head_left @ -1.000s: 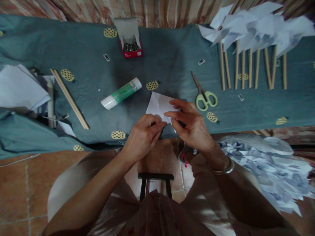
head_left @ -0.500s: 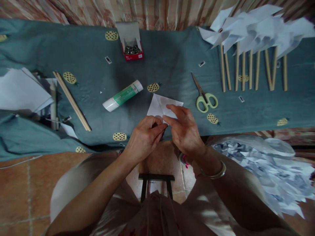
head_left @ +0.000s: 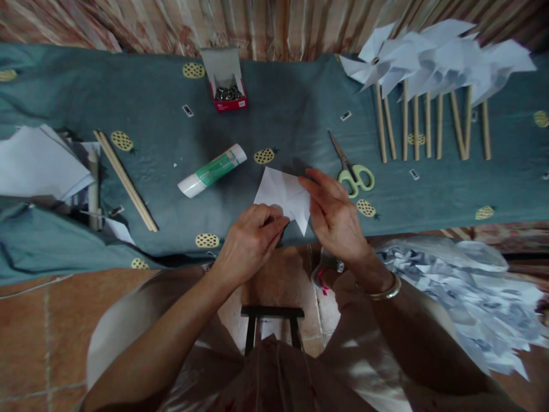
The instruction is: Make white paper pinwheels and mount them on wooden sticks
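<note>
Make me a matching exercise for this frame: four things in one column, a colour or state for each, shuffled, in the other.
Things:
1. Scissors
2. Box
3. Tube
4. Paper

Colours and states:
A. White, with a green band
B. Pinched by the left hand
C. Light green handles
D. Red, with its lid raised

Right pairs: 1-C, 2-D, 3-A, 4-B.
</note>
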Available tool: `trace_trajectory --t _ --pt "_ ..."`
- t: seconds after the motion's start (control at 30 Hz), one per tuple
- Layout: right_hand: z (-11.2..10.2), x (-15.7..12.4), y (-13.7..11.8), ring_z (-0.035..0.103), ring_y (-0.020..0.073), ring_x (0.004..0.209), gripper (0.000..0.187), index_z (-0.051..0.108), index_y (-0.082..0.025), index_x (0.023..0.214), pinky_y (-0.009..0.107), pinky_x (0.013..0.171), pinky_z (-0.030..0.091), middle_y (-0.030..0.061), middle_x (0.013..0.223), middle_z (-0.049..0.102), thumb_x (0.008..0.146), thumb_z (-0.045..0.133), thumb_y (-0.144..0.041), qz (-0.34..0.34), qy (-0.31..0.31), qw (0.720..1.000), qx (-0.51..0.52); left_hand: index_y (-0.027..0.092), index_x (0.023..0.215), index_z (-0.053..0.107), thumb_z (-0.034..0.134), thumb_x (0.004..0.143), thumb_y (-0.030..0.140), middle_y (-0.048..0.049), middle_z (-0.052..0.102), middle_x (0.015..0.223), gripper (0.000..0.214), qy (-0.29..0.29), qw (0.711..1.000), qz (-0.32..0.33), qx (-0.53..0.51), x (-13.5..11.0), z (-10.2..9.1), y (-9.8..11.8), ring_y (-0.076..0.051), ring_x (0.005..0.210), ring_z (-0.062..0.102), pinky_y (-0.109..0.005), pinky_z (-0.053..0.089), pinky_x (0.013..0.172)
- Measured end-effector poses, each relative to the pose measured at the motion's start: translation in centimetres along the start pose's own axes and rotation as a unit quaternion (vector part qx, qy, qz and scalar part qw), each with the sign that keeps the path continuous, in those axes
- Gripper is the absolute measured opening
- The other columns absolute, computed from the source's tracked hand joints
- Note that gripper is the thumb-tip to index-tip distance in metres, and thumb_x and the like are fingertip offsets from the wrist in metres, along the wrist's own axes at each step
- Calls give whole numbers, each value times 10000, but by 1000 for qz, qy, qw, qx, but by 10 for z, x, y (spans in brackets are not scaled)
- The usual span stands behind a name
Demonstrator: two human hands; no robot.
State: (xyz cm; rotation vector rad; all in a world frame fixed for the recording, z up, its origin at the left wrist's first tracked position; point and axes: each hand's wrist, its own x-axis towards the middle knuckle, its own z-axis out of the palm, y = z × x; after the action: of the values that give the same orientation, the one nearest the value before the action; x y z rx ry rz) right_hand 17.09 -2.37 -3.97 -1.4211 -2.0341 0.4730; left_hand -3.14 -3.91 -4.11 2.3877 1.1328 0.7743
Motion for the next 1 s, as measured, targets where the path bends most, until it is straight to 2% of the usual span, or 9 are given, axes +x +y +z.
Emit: trace_trajectory --t 0.13,0.37,0.47,0.63,0.73,0.87,1.0 --pt "-3 8 4 570 263 1275 445 603 -158 1298 488 1103 445 134 1352 623 901 405 -120 1 0 1000 -14 131 1065 686 532 951 165 -105 686 1035 195 4 1000 14 20 0 -5 -6 -195 959 628 -343 567 827" --pt "-9 5 -4 698 253 1016 344 706 -191 1100 452 931 566 94 1103 741 889 443 -125 7 3 1000 5 185 1038 698 526 915 105 -89 691 1065 227 41 993 -5 112 5 -24 -30 -225 965 598 -379 532 812" --pt "-8 2 -6 710 244 958 325 712 -181 1058 434 897 578 94 1061 752 868 459 -106 -5 8 1000 7 175 1053 687 565 912 147 -101 690 1078 189 54 992 10 114 6 -24 -26 -238 973 592 -392 513 809" --pt "-6 -1 -8 709 236 962 328 702 -206 1063 435 908 572 77 1071 751 864 464 -101 -8 6 1000 4 186 1044 689 604 923 273 -90 713 1060 172 6 992 39 117 7 -15 -7 -257 982 598 -408 456 773" --pt "-6 -3 -8 705 240 970 327 700 -213 1063 444 920 563 76 1065 750 861 467 -105 -8 3 1000 9 189 1012 695 583 936 264 -77 725 1024 155 -7 990 43 135 8 -10 -3 -247 947 604 -407 430 765" --pt "-8 -4 -8 706 231 978 341 702 -213 1055 435 920 564 71 1055 753 838 475 -80 -3 2 1000 21 187 991 690 552 951 223 -65 730 990 148 8 987 58 152 8 -7 -3 -222 889 610 -378 418 732" --pt "-11 -6 -5 679 233 1087 366 707 -210 1077 447 983 536 81 1144 733 809 508 -61 19 -15 998 61 149 964 675 537 951 186 -79 724 943 143 19 987 68 145 6 -7 -1 -204 826 613 -348 430 697"
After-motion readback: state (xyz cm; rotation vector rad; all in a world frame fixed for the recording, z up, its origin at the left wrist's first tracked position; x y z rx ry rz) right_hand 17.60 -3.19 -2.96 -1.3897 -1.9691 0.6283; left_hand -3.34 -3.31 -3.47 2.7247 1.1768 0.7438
